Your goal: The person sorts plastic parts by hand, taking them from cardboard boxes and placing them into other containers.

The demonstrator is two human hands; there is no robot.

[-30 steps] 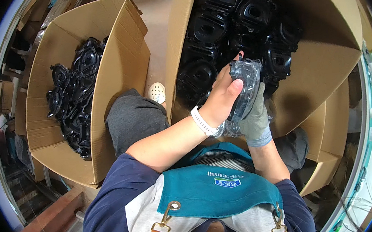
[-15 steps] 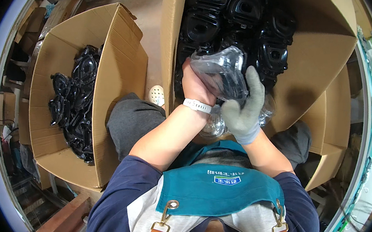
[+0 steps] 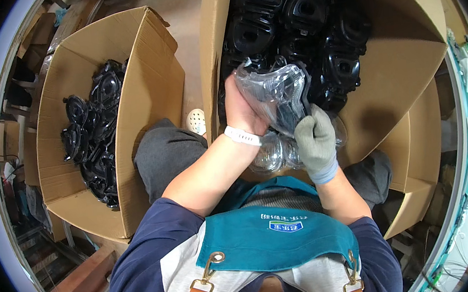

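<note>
A seated person in a navy top & teal apron (image 3: pixel 276 237) works over two open cardboard boxes, seen from above. The left hand (image 3: pixel 243 108), bare w/ a white wristband (image 3: pixel 242 136), is closed on the left edge of a black plastic part in a clear plastic bag (image 3: pixel 277 94), fingers wrapped around the wrinkled film. The right hand (image 3: pixel 315 141), in a grey work glove, is clamped on the lower right side of the same bagged part, thumb & fingers pinching it from below. The bagged part is held up in front of the chest, just above the near edge of the large box (image 3: pixel 401 68) at centre-right, which is filled w/ stacked black moulded parts (image 3: pixel 301 21) of the same kind. Just under the hands, on the lap, lies a pile of clear bagged pieces (image 3: pixel 274 154), partly hidden by the wrists. A second open box (image 3: pixel 144 87) stands to the person's left, well apart from the hands, w/ more black parts (image 3: pixel 95 137) heaped inside along its left wall. Between the two boxes, a knee in grey trousers (image 3: pixel 167 152) & a pale perforated shoe (image 3: pixel 195 119) on the brown floor (image 3: pixel 175 2)
</note>
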